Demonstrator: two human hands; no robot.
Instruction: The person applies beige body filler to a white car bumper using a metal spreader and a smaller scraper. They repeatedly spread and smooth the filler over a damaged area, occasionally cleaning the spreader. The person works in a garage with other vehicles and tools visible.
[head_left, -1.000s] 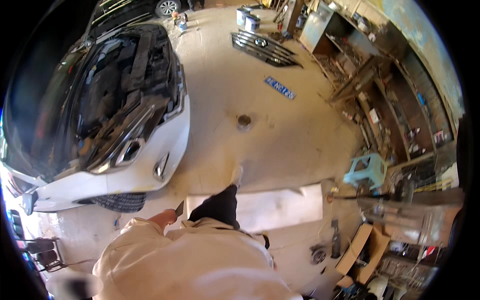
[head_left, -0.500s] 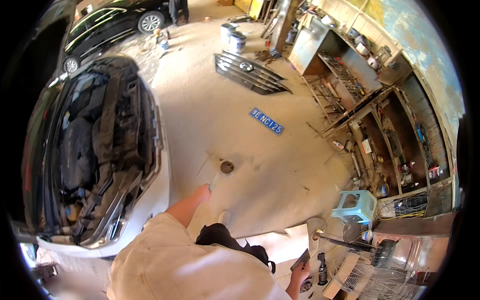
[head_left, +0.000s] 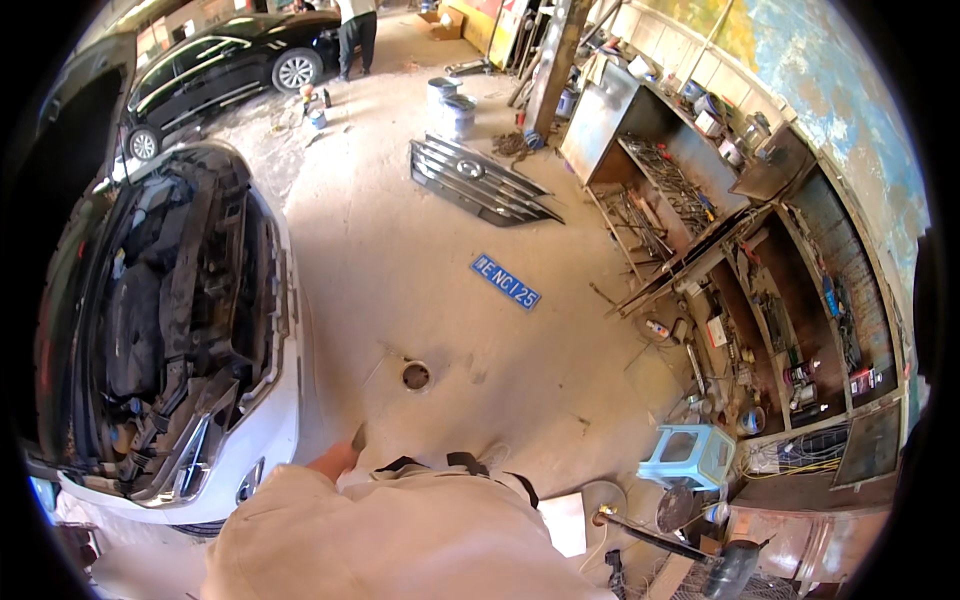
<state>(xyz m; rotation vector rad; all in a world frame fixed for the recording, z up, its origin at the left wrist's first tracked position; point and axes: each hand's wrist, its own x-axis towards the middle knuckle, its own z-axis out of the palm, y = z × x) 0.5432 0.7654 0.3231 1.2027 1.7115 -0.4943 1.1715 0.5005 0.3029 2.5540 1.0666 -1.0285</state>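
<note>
My left hand [head_left: 336, 457] reaches forward beside the white car's front corner, low in the head view. Its fingers are closed on a small dark flat piece [head_left: 359, 437], whose exact kind I cannot make out. Beyond it on the floor is a round dark-centred thing [head_left: 416, 376], perhaps a shallow tin. My right hand is hidden behind my pale-clothed body. A white sheet [head_left: 563, 525] shows beside me on the right.
The white car [head_left: 270, 420] stands at left, its engine bay exposed. A blue number plate [head_left: 506, 282] and a grille [head_left: 480, 180] lie ahead. At right are a light-blue stool [head_left: 688, 455] and tool-filled metal shelves [head_left: 770, 290]. A person [head_left: 357, 40] stands by the black car [head_left: 220, 70].
My view has tilted up, so floor things sit lower and further left. My right hand, which held a dark flat blade over the white sheet, has gone out of sight.
</note>
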